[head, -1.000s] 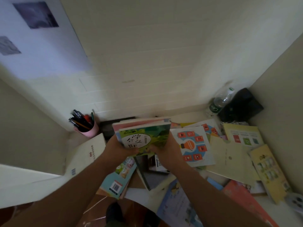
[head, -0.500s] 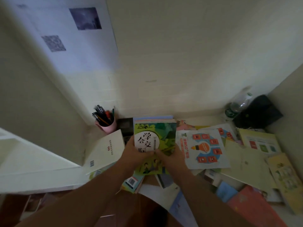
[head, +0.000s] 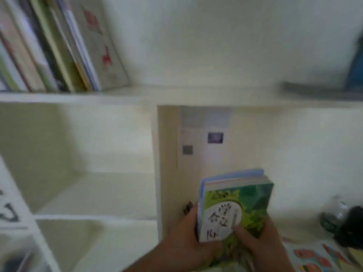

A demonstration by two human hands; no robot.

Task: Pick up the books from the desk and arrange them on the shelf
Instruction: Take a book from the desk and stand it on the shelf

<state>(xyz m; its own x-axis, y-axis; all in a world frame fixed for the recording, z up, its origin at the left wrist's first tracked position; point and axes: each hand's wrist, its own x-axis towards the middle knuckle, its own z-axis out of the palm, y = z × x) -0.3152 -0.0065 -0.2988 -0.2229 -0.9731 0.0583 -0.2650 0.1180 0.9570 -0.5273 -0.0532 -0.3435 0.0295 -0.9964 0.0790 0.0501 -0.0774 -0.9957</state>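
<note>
Books in a stack (head: 235, 203) stand upright, gripped by your left hand (head: 186, 240) and right hand (head: 261, 244); the shelf row (head: 59, 46) lies up-left.

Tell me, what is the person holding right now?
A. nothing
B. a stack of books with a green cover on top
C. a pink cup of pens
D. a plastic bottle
B: the left hand and right hand grip a stack of books, green cover uppermost.
</note>
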